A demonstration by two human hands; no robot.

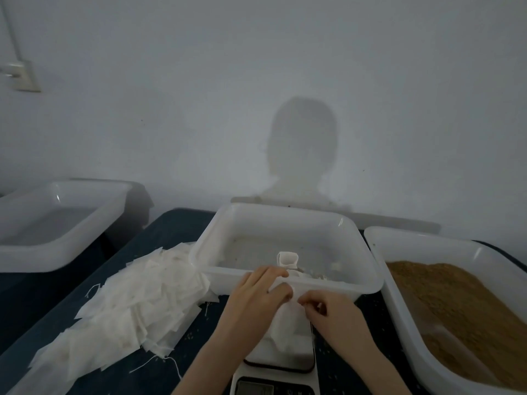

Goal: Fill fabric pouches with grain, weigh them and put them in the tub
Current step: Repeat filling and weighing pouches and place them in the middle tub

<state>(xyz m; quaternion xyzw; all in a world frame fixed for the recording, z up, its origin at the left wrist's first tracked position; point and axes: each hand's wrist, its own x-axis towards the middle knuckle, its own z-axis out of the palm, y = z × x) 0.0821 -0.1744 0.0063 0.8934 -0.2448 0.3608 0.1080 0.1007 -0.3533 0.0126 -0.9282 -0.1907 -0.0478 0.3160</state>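
On the dark blue bench (171, 232) a filled white fabric pouch (288, 323) stands on the plate of a small white scale (281, 366), which sits at the near edge of the bench. Both hands work at the top of this pouch. The left hand (262, 289) has its fingers curled over the gathered neck of the pouch and holds it. The right hand (330, 309) is just beside it, with the fingertips pinching at the neck from the right side; if it pulls a string I cannot tell, the picture is blurred there.

Directly behind the scale, at the middle of the bench, is a white plastic tub (285, 283). Inside it 1 small pouch (287, 259) stands upright near the front wall, and some pale pieces lie beside it on the floor of the tub.

At the right edge of the bench a second white tub (379, 252) holds a heap of brown grain (456, 303). On the left part of the bench lies a loose pile of empty white pouches (128, 306), with some strings trailing out. Further left, off the bench, is a third white tub (57, 246); what is in it I cannot see.
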